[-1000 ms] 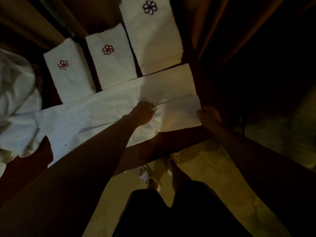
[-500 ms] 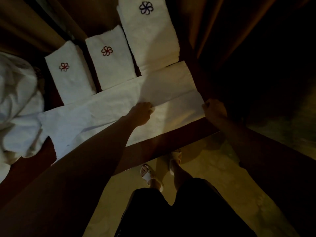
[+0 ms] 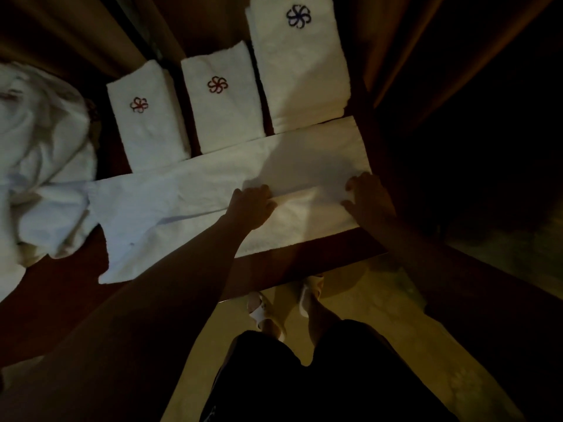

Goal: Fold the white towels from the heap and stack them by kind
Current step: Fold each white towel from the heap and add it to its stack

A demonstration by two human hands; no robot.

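A long white towel lies flat along the surface, just before three folded stacks. Left hand and right hand press its folded edge, fingers loosely spread.

Both hands on long towel

One head-worn view — wide-angle, looking steeply down over the table edge (near the floor).
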